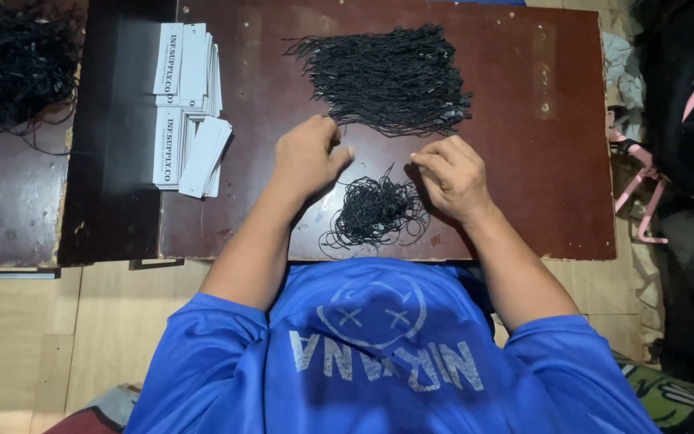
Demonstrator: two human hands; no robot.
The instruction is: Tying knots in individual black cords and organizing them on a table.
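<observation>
Overhead view of your bench, read left to right. At far left a tangled heap of black cords (14,60) lies on a dark side table (10,201). Next, stacks of white paper tags (188,104) rest at the left edge of the brown work board (540,161). Your left hand (307,157) is curled, fingertips pinched together, apparently on a thin black string too fine to make out. Between your hands, near the board's front edge, sits a small loose pile of black looped strings (375,210); behind it, a larger, neatly aligned bundle of strings (387,76) lies well apart from the tags. Your right hand (451,177) is likewise clenched, knuckles up, just beside the small pile; what it grips cannot be told. Pink hangers (644,193) stand off the board at right. The step in hand appears to be separating or knotting a single string; your next move likely calls for a fine pinch and steady tension.
</observation>
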